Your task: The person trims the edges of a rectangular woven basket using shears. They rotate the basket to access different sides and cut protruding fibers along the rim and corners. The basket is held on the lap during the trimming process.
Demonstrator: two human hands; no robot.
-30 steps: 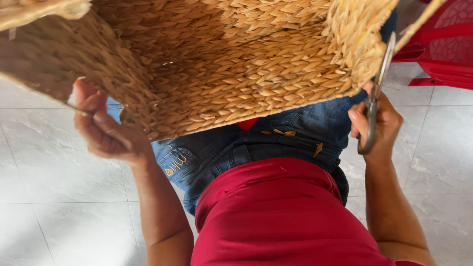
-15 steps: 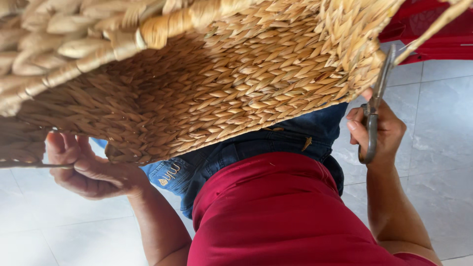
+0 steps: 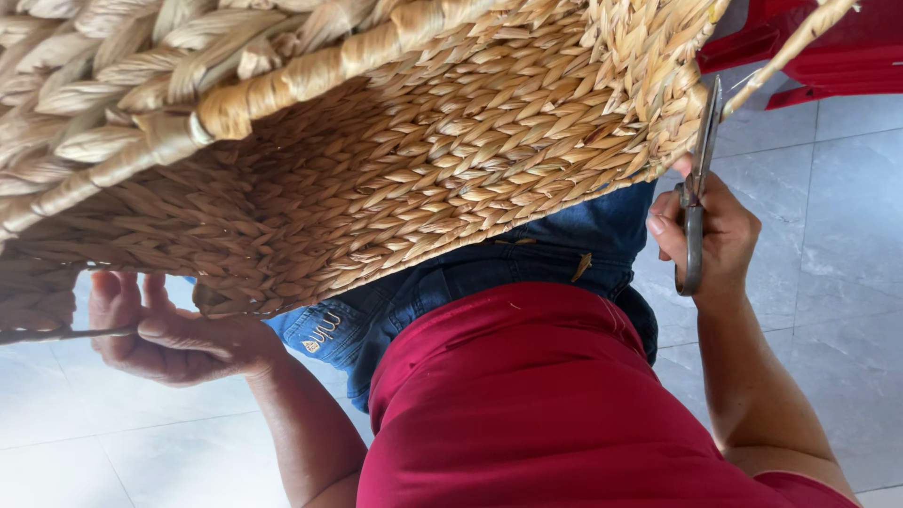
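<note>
A big woven straw basket [image 3: 395, 160] rests on my lap and fills the upper part of the head view, its thick braided rim nearest the camera. My left hand [image 3: 174, 339] is under the basket's lower left edge, fingers curled around a thin strand or wire that sticks out to the left. My right hand [image 3: 715, 235] grips grey metal scissors [image 3: 698, 198] at the basket's right edge, blades pointing up next to a loose straw strand [image 3: 790, 52]. The basket hides part of the fingers of my left hand.
I wear a red top [image 3: 555, 414] and blue jeans [image 3: 564, 254]. Pale grey floor tiles [image 3: 837, 273] lie on both sides of me. A red plastic chair [image 3: 828, 47] stands at the upper right, behind the basket.
The basket has tipped and come closer, so its rim now fills the top left. My left hand slid left and down along the lower edge. The right hand with the scissors stayed put.
</note>
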